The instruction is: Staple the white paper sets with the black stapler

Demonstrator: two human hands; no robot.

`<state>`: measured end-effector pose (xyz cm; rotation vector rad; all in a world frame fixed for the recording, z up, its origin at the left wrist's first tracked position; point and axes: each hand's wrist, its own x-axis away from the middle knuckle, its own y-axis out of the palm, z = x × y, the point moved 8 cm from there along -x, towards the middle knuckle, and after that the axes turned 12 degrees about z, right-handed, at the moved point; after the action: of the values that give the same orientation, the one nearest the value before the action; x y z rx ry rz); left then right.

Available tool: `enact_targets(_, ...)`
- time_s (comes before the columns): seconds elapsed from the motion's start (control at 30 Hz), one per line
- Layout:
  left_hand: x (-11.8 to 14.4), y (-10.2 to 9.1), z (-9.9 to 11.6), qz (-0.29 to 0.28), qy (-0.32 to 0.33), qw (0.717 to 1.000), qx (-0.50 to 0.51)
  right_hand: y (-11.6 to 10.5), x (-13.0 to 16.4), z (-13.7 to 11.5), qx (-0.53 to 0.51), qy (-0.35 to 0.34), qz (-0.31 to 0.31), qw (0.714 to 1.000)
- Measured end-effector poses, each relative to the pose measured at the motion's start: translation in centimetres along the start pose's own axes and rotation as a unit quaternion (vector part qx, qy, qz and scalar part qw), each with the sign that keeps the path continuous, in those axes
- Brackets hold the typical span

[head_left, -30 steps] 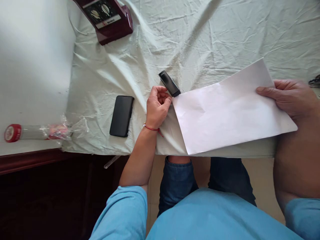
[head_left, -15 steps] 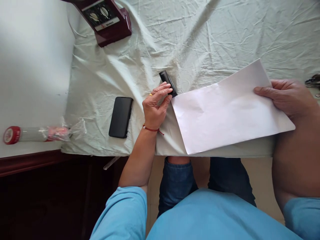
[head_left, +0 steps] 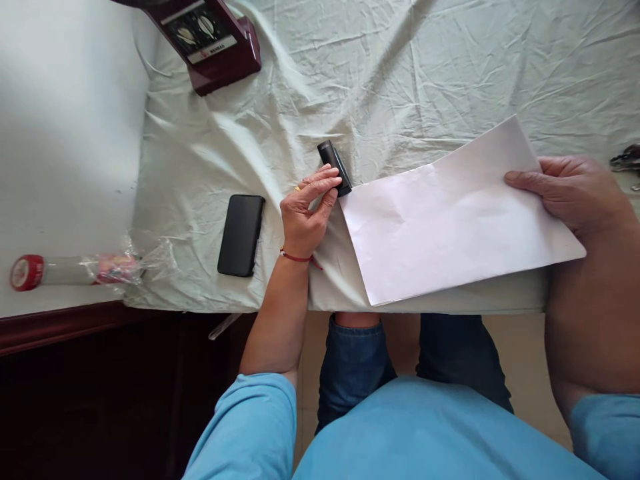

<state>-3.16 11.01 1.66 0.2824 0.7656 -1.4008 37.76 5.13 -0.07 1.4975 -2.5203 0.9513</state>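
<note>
Wrinkled pale-green cloth (head_left: 475, 80) lies beneath rectangular white paper (head_left: 440, 227); the right hand (head_left: 565, 190) clamps its right end, thumb uppermost, apparently steadying it. Beyond the paper's left side, a glossy maroon appliance (head_left: 227, 70) seemingly reads "WANBAO". Left of the paper: a black rectangular phone (head_left: 241, 235); at its upper-left corner, a black oblong stapler (head_left: 329, 155), the left hand (head_left: 307, 213) bent over it, grip unclear.

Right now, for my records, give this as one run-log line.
left hand: on black stapler; right hand: gripping white paper; stapler: at paper's corner
</note>
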Motion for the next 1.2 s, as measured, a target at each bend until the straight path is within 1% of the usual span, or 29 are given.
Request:
enact_targets(0.1, 0.1, 0.1, 0.2, 0.0, 0.015, 1.0, -0.003, 0.1, -0.2, 0.3, 0.004, 0.0, -0.009, 1.0)
enact_targets(0.23, 0.3, 0.5, 0.5, 0.002, 0.041, 0.998, -0.037, 0.3, -0.5, 0.6, -0.005, -0.002, -0.021, 1.0)
enact_targets(0.33, 0.5, 0.6, 0.5, 0.011, 0.04, 0.998, -0.052, 0.3, -0.4, 0.8, -0.015, 0.016, -0.022, 1.0)
enact_targets(0.4, 0.5, 0.5, 0.3, 0.018, 0.034, 0.998, -0.046, 0.5, -0.1, 0.6, -0.021, 0.018, -0.023, 0.999)
enact_targets(0.47, 0.4, 0.4, 0.1, 0.02, 0.031, 0.999, -0.033, 0.6, 0.1, 0.3, -0.029, 0.001, -0.024, 0.999)
enact_targets(0.53, 0.4, 0.3, 0.0, 0.016, 0.027, 0.999, -0.025, 0.5, 0.0, -0.2, -0.04, -0.026, -0.011, 0.999)
enact_targets(0.63, 0.2, 0.0, -0.4, 0.027, -0.01, 1.0, -0.011, -0.5, -0.4, -0.6, -0.072, -0.059, 0.052, 0.994)
enact_targets(0.7, 0.1, -0.6, -0.7, 0.066, -0.056, 0.996, 0.019, -1.3, -0.8, -0.9, -0.105, -0.083, 0.093, 0.987)
enact_targets(0.77, 0.1, -1.6, -1.1, 0.125, -0.111, 0.984, 0.066, -1.8, -1.2, -1.3, -0.142, -0.115, 0.103, 0.978)
enact_targets(0.83, 0.3, -2.1, -1.6, 0.165, -0.17, 0.964, 0.118, -1.9, -1.3, -1.7, -0.172, -0.152, 0.087, 0.97)
enact_targets(0.87, 0.4, -2.0, -1.7, 0.168, -0.199, 0.955, 0.14, -1.8, -1.3, -2.0, -0.182, -0.167, 0.075, 0.966)
enact_targets(0.9, 0.5, -1.7, -1.9, 0.157, -0.225, 0.948, 0.159, -1.7, -1.3, -2.1, -0.189, -0.178, 0.065, 0.964)
enact_targets(0.97, 0.8, -0.5, -1.9, 0.109, -0.263, 0.939, 0.196, -1.3, -1.2, -2.2, -0.197, -0.186, 0.047, 0.961)
enact_targets(1.03, 1.1, 0.7, -1.8, 0.068, -0.28, 0.93, 0.227, -0.8, -1.0, -2.2, -0.204, -0.183, 0.032, 0.961)
enact_targets(1.07, 1.1, 1.1, -1.7, 0.059, -0.281, 0.928, 0.238, -0.6, -1.0, -2.2, -0.209, -0.181, 0.027, 0.961)
enact_targets(1.13, 1.0, 1.2, -1.2, 0.065, -0.272, 0.93, 0.239, -0.2, -0.9, -2.2, -0.219, -0.177, 0.022, 0.959)
enact_targets(1.2, 0.6, 0.5, 0.4, 0.095, -0.246, 0.941, 0.21, -0.1, -0.8, -2.2, -0.227, -0.178, 0.02, 0.957)
